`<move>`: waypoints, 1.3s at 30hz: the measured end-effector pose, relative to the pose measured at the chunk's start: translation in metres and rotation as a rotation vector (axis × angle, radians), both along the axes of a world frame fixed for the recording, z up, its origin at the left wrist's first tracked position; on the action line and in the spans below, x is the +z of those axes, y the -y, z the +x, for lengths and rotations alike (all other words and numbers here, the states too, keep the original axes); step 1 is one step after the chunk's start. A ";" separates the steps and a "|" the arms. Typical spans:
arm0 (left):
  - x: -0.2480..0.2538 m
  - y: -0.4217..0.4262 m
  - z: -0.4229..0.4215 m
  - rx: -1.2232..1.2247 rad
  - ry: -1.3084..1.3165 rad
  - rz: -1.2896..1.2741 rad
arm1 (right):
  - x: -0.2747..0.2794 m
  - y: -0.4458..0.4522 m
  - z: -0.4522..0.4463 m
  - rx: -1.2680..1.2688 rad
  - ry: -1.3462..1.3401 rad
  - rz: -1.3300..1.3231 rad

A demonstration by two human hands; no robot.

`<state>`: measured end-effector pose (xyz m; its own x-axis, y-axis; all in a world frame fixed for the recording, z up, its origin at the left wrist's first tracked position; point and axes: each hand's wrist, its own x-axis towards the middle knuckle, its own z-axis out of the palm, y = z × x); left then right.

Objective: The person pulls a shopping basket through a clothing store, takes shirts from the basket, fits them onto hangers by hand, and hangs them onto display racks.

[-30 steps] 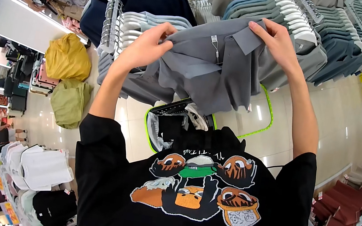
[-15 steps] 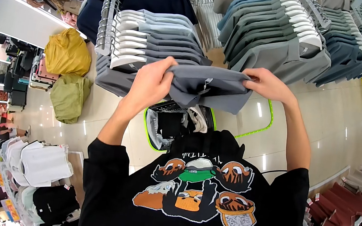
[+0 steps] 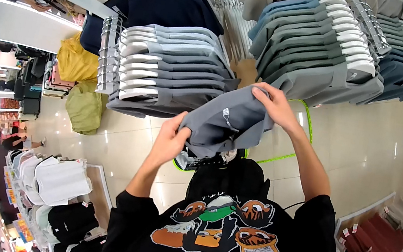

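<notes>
A grey shirt (image 3: 227, 111) hangs stretched between my two hands, with a small white label showing inside its neck opening. My left hand (image 3: 170, 142) is closed on the lower left end of the fabric, thumb on top. At the upper right end, my right hand (image 3: 274, 105) pinches the cloth between thumb and fingers. Just beyond the shirt is a rack of grey and pale blue shirts (image 3: 189, 68) on white hangers. Below the held shirt, a dark basket with a green rim (image 3: 179, 164) is partly hidden.
More hanging shirts (image 3: 302, 52) fill racks at the upper right, and navy shirts (image 3: 173, 5) hang at the upper left. Yellow (image 3: 77, 59) and olive (image 3: 84, 107) covered bundles stand on the left. White and black shirts (image 3: 63, 180) hang lower left; reddish-brown garments (image 3: 378, 243) lie lower right.
The held shirt has tilted: my left hand has moved down and my right hand slightly down and left. Its inner label now faces me more. The whole view has shifted a little.
</notes>
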<state>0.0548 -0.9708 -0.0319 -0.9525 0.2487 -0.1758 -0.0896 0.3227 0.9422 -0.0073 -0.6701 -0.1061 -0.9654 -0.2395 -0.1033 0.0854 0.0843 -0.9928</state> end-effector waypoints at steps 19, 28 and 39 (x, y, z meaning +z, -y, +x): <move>-0.013 -0.034 -0.003 0.155 0.044 -0.116 | -0.221 0.116 -0.239 -0.241 0.029 0.320; -0.015 -0.030 -0.006 0.147 0.023 -0.137 | -0.168 0.110 -0.202 -0.437 -0.193 0.152; -0.004 -0.016 -0.009 0.076 -0.190 -0.275 | -0.055 0.022 0.011 -0.512 0.027 -0.036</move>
